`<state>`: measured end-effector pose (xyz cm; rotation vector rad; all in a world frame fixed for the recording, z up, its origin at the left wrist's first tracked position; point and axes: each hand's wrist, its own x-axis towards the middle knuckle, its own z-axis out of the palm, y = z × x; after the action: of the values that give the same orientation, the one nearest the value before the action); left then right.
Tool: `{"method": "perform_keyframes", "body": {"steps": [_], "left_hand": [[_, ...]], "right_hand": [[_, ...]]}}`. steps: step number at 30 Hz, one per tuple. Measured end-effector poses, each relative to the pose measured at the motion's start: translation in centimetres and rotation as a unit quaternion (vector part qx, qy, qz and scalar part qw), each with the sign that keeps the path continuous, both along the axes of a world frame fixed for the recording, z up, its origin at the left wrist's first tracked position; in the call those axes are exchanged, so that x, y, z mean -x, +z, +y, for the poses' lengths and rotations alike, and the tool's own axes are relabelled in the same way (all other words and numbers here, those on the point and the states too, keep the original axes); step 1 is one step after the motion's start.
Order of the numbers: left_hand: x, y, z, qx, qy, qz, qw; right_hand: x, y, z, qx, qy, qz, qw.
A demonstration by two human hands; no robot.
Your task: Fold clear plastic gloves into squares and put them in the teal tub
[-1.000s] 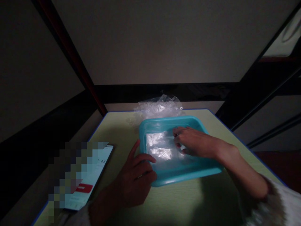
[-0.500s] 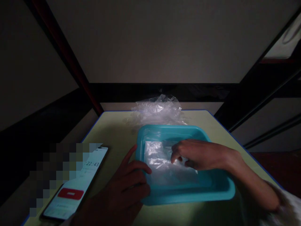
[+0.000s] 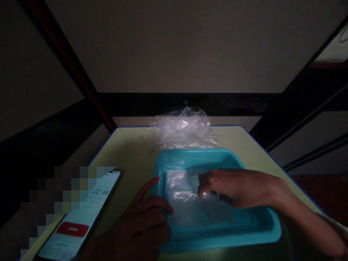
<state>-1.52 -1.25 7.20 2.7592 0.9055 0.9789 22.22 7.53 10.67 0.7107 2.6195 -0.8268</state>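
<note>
A blue plastic tray (image 3: 217,241) stands on the pale table, with clear plastic bags (image 3: 185,203) lying flat inside it. Over the bags is my right hand (image 3: 231,186), its fingers curled down onto the plastic; whether a bag is pinched between them is hidden. My left hand (image 3: 146,217) rests at the tray's left edge, fingers apart, the index finger on the rim and the others reaching over the side. Behind the tray lies a loose heap of crumpled clear plastic bags (image 3: 185,127).
A lit phone (image 3: 81,217) showing a timer lies on the table (image 3: 122,148) at the left, partly covered by a pixelated patch. A wall panel stands behind the table, and dark frame bars run along both sides.
The tray, the bags in it and both hands appear slightly lower in view. The phone has shifted left and down in the picture. The hands' poses are almost the same.
</note>
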Motion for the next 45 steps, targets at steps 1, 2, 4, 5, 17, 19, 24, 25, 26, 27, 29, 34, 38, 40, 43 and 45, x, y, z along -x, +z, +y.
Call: {"method": "perform_keyframes", "body": {"steps": [1,2,4,5,17,19,24,25,26,27,29,34,38,40,43,45], "left_hand": [[0.0,0.0,0.0,0.001,-0.006,-0.001,1.000],[0.0,0.0,0.0,0.003,-0.011,0.000,1.000],[-0.1,0.0,0.0,0.007,-0.018,0.003,1.000],[-0.1,0.0,0.0,0.008,-0.019,0.005,1.000],[-0.1,-0.1,-0.1,0.013,-0.029,-0.002,0.999],[0.0,-0.1,-0.1,0.012,-0.031,0.000,0.999],[0.0,-0.2,-0.1,0.009,-0.024,0.008,1.000],[0.0,-0.3,-0.1,0.007,-0.023,0.009,1.000],[0.0,-0.3,-0.1,0.007,-0.023,0.014,1.000],[-0.1,-0.3,0.0,0.006,-0.024,0.015,1.000],[-0.1,-0.2,0.0,0.004,-0.023,0.014,1.000],[-0.1,-0.2,0.1,-0.008,-0.023,-0.003,1.000],[-0.1,-0.3,0.2,-0.011,-0.021,-0.006,1.000],[-0.1,-0.3,0.2,-0.009,-0.026,-0.001,1.000],[-0.1,-0.4,0.2,-0.012,-0.028,-0.004,1.000],[-0.1,-0.4,0.2,-0.013,-0.024,-0.004,1.000]], "right_hand": [[0.0,0.1,0.0,0.004,0.001,-0.003,1.000],[0.1,0.2,-0.1,0.008,0.002,-0.006,1.000],[0.1,0.5,-0.2,0.012,0.009,-0.016,1.000],[0.1,0.6,-0.3,0.014,0.012,-0.021,1.000],[-0.2,1.2,-0.7,0.053,0.014,-0.050,0.997],[-0.1,1.3,-0.7,0.040,0.016,-0.062,0.997],[0.0,1.3,-0.8,0.021,0.014,-0.051,0.998],[0.0,1.3,-0.8,0.029,0.017,-0.047,0.998],[-0.1,1.2,-0.8,0.040,0.021,-0.045,0.998],[-0.1,1.1,-0.7,0.050,0.025,-0.043,0.998],[-0.2,1.0,-0.7,0.060,0.022,-0.041,0.997],[-0.3,1.1,-0.6,0.057,-0.027,-0.036,0.997],[-0.1,1.3,-0.6,0.059,-0.024,-0.037,0.997],[-0.1,1.3,-0.5,0.047,-0.022,-0.022,0.998],[-0.2,1.2,-0.4,0.020,-0.027,0.007,0.999],[-0.3,1.1,-0.4,0.002,-0.031,0.013,0.999]]}}
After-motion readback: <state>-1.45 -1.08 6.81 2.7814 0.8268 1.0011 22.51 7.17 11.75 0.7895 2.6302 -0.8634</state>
